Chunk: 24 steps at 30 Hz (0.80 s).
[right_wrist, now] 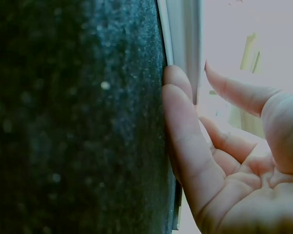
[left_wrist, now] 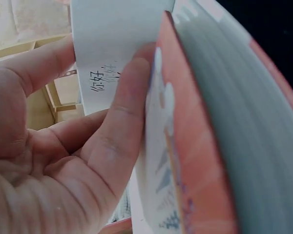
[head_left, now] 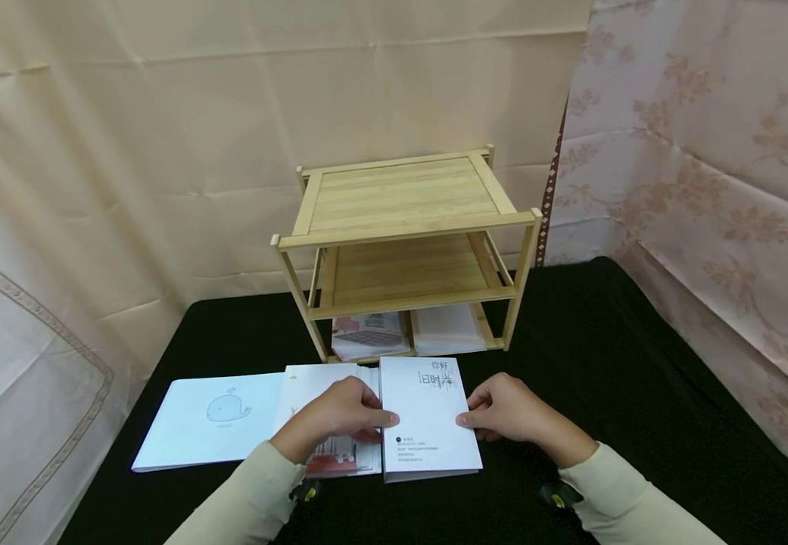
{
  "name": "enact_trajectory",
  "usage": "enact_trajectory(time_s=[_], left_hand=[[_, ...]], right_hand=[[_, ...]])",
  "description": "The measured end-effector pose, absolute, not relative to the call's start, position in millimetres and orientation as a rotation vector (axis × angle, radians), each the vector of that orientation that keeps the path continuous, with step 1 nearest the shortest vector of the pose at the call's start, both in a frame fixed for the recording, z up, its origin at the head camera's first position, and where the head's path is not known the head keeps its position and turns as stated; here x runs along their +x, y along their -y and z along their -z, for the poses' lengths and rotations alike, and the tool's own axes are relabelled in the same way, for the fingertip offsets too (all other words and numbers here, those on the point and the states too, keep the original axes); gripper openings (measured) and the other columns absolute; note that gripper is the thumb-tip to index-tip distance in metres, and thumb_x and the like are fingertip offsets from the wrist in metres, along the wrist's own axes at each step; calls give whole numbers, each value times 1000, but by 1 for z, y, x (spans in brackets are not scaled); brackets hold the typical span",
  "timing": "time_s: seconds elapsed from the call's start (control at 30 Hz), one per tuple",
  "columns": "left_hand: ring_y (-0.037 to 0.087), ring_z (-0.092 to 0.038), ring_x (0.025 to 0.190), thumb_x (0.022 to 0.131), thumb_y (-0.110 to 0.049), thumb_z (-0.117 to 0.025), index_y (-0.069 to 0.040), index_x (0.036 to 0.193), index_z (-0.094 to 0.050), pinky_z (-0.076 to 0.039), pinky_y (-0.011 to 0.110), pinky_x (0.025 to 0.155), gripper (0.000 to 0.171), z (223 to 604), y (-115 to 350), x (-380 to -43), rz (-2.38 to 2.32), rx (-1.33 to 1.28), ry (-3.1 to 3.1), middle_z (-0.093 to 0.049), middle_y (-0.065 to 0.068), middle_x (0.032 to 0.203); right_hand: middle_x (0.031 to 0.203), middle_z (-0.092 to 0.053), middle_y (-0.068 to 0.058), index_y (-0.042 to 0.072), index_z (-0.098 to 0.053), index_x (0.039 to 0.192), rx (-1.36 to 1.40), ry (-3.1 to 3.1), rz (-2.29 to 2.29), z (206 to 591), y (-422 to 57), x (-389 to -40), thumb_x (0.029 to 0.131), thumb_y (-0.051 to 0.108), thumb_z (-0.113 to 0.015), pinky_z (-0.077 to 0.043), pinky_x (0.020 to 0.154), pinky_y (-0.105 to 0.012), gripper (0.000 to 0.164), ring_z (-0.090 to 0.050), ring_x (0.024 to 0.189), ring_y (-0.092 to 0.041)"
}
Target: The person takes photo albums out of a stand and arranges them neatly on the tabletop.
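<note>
A white book (head_left: 428, 416) with dark Chinese lettering lies on the dark cloth in front of the rack. My left hand (head_left: 346, 416) pinches its left edge, thumb on the cover. At the right edge, my right hand (head_left: 511, 409) grips it with the thumb on top and the fingers along the side, low against the cloth in the right wrist view. Under my left hand lie other books (head_left: 319, 378), partly hidden by it. The left wrist view shows a red-and-white book (left_wrist: 200, 161) close against the left fingers, beside the white book (left_wrist: 117, 29).
A three-level wooden rack (head_left: 403, 197) stands behind the books. Its bottom level holds a book with a pink cover (head_left: 369, 333) and a white one (head_left: 446, 329). A pale blue book with a whale drawing (head_left: 223, 416) lies at left. Curtains (head_left: 162, 151) hang around the dark-covered table (head_left: 612, 378).
</note>
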State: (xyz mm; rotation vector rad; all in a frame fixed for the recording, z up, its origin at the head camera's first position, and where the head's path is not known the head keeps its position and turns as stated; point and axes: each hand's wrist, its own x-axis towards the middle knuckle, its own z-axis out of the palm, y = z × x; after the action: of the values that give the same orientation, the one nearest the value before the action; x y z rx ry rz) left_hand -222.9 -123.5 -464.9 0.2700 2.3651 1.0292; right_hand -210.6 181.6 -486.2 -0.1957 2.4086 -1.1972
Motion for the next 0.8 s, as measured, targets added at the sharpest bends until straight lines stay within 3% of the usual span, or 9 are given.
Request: enact_trajectory(time_s=[0.23,0.3,0.5,0.7,0.8], left_hand=[[19,-72,64,88,-41,-81,-2,97,-77,-55,31,56,40,458,123,-223,-1016,283,-2453,-74,4,72],[19,-71,63,89,-42,-81,0,102,-76,-51,30,55,44,454,122,-223,-997,293,-2519,-73,3,69],[16,-61,66,89,-43,-79,4,118,-73,-49,29,58,55,444,119,-229,-875,319,-2717,-73,8,85],[17,-60,69,92,-39,-76,-3,113,-75,-50,30,58,41,434,113,-234,-835,370,-2763,-71,6,91],[15,-55,62,94,-38,-75,-5,97,-74,-45,29,54,33,430,110,-238,-856,397,-2757,-62,2,77]], right_hand=[[83,-74,-2,12,-78,96,-187,-2398,1229,486,-186,-212,85,29,-84,-64,62,-32,21,-73,71,-17],[84,-74,-3,11,-78,98,-166,-2412,1239,486,-188,-214,85,29,-84,-64,63,-32,24,-73,72,-17],[91,-74,-4,5,-73,117,-48,-2498,1222,479,-198,-222,86,36,-82,-63,69,-33,45,-72,78,-16],[100,-74,-6,3,-69,126,-23,-2534,1233,472,-207,-226,89,38,-80,-64,73,-34,52,-72,82,-15],[103,-74,-7,2,-68,128,-22,-2538,1236,470,-211,-228,89,38,-79,-64,74,-34,54,-73,82,-15]])
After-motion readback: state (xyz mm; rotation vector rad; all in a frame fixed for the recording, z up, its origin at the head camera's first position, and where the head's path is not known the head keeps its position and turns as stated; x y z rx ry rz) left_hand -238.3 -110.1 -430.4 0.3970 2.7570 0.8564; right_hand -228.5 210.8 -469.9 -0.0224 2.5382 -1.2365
